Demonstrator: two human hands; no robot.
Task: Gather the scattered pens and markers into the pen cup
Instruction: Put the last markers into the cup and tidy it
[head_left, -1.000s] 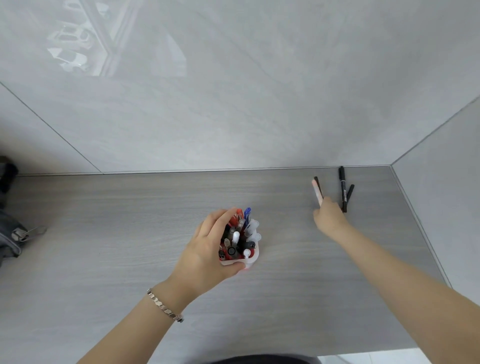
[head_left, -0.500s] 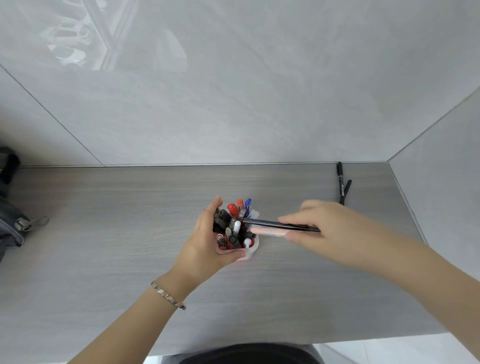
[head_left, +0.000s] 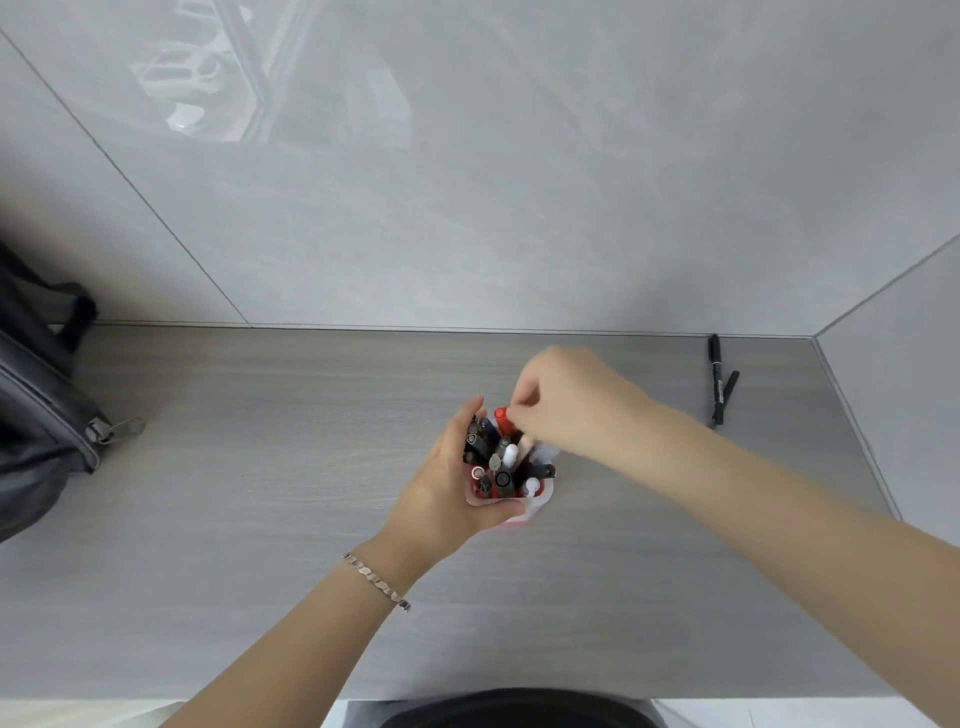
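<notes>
Left hand (head_left: 448, 483) wrapped around the pen cup (head_left: 530, 503), holding it from its left side, thumb at the near rim and fingers up along the far side. Cup standing on the gray table (head_left: 270, 493), about in the middle, stuffed full of pens (head_left: 501, 460) with black, white and red tops. Right hand (head_left: 563, 402) just over the top of the cup, fingers bunched close together at the red pen top (head_left: 501, 414). Hard to tell whether anything is pinched between those fingers. Two black markers (head_left: 718, 379) lying on the table far off to the right, close to the wall corner, touching each other. Silver bracelet (head_left: 375, 581) on the left wrist. Dark bag (head_left: 41, 415) at the left edge of the table.
</notes>
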